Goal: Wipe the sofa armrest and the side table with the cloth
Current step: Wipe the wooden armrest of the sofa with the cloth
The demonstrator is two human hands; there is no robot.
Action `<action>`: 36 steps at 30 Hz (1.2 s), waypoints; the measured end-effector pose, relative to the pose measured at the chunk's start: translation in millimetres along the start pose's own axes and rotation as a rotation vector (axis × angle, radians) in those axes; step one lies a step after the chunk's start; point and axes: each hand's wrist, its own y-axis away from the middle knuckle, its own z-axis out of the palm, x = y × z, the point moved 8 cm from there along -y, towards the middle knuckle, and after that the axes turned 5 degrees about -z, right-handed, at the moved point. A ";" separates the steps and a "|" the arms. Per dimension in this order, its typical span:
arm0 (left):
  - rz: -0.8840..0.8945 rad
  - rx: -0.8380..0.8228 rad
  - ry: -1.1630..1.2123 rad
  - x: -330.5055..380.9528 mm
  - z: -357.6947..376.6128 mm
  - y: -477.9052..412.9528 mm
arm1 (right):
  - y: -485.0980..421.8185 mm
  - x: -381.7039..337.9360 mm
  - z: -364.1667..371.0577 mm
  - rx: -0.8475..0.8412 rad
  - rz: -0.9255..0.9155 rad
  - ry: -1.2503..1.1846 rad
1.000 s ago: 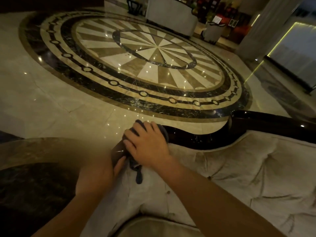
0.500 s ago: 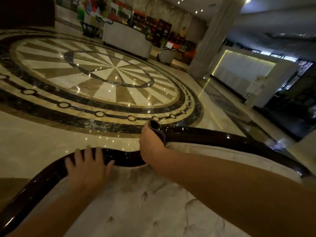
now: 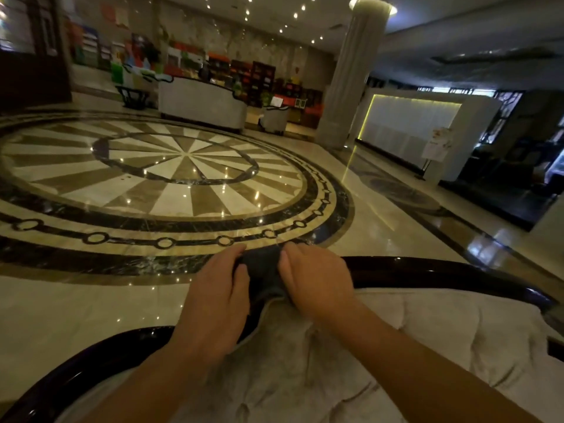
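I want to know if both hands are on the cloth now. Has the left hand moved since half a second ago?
Yes. The left hand has moved right along the dark wooden sofa rail to grip the cloth beside the right hand.

1. Both hands crowd one spot on the dark wooden rail [image 3: 427, 271] — the left hand [image 3: 218, 300] and right hand [image 3: 316, 277] pinch the cloth [image 3: 262, 273] between them.
2. To the right, the rail lies bare.
3. The tufted upholstery [image 3: 412, 346] is unobstructed — open marble floor [image 3: 76, 303] lies beyond the rail.
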 end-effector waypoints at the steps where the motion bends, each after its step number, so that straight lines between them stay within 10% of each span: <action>1: 0.025 -0.059 -0.039 10.9 8.5 -0.5 | 11.8 18.4 0.5 -0.044 0.041 0.022; 11: -0.010 -0.320 -0.412 74.9 112.6 -20.6 | 55.2 151.9 1.4 -0.064 0.371 -0.441; 17: -0.220 -0.073 -0.587 78.6 146.9 -42.4 | 75.8 166.6 7.8 0.047 0.202 -0.304; 23: -0.003 -0.185 -0.703 140.4 225.1 -30.4 | 171.0 338.9 25.0 0.014 0.428 -0.260; 31: 0.079 -0.121 -0.985 183.9 279.4 -20.9 | 152.3 294.6 21.6 0.154 0.476 -0.340; 36: 0.103 -0.021 -0.876 182.1 276.4 -23.4 | 203.8 391.8 42.6 -0.009 0.473 -0.328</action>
